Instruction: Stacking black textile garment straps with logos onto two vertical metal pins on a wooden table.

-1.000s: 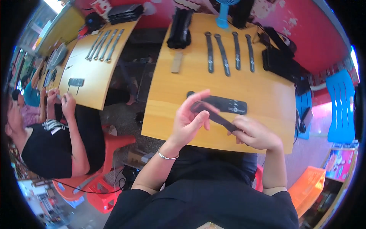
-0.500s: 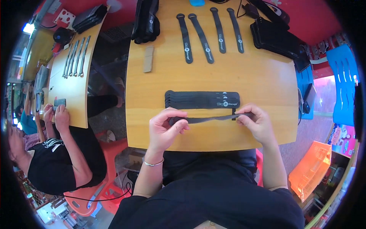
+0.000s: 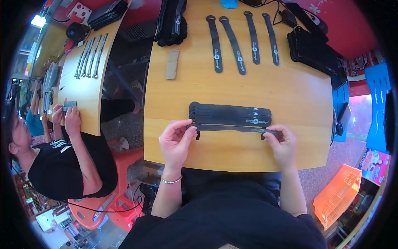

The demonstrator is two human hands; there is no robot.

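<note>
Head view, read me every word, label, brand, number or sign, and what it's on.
I won't copy wording, but print stands here:
Stacked dark straps: white lettering, right end.
Four loose straps: white lettering, lower ends.
Held strap: any print too blurred.
Pink panel, right: lettering, partly too small.
Dark bundle, co-worker's shirt: white markings, unreadable.

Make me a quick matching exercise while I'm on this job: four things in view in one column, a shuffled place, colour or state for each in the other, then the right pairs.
Things
1. cardboard piece
2. held strap
3. crate
4. bracelet

Places, colours or states
A. orange, at the lower right of the view
B. silver, worn around a wrist
C. light brown, lying on the table
D. dark, stretched between the left hand and the right hand

Right pairs: 1-C; 2-D; 3-A; 4-B
</note>
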